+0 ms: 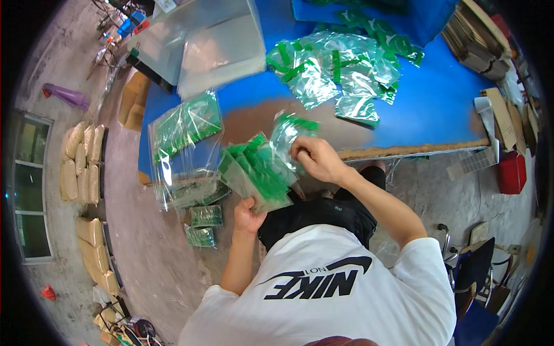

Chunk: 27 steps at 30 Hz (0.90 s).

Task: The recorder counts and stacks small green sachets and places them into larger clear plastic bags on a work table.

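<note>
A stack of clear plastic packets with green contents or print (262, 176) is gripped at its lower corner by my left hand (249, 215), its packets fanned unevenly. My right hand (318, 160) pinches a clear packet with a green strip (288, 132) against the upper right of that stack. Beyond, a loose heap of similar shiny packets (314, 81) covers the far part of the blue table (415, 124). Left of my hands, a large clear bag (187, 124) holding green packets lies over the table's left edge.
Stacked clear plastic sheets or bags (222, 55) stand at the far left of the table, beside a blue bin (427, 20) at the back. Bundled green packs (206, 216) sit low on the left. Flattened cardboard (476, 40) is at the far right, a chair (476, 268) at the right.
</note>
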Tool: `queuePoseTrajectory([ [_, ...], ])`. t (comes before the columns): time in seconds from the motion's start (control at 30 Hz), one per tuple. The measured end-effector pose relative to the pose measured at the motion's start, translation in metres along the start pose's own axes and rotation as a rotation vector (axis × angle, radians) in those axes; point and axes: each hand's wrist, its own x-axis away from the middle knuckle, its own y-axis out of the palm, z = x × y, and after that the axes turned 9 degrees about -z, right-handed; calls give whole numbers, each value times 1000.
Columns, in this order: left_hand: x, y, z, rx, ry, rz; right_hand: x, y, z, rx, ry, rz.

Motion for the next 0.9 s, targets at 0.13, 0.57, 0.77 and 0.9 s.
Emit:
queuePoseTrajectory([
  [0.13,-7,19,-9,-86,17,35,-21,2,-8,-126,-87,-180],
  [0.57,-10,23,-32,-10,15,106,25,-13,-1,516,-312,-39],
  [0.77,-13,36,-32,-5,-39,73,-6,-150,47,891,84,182],
  [0.9,-12,46,-37,-20,-19,49,-4,-146,48,787,163,95],
])
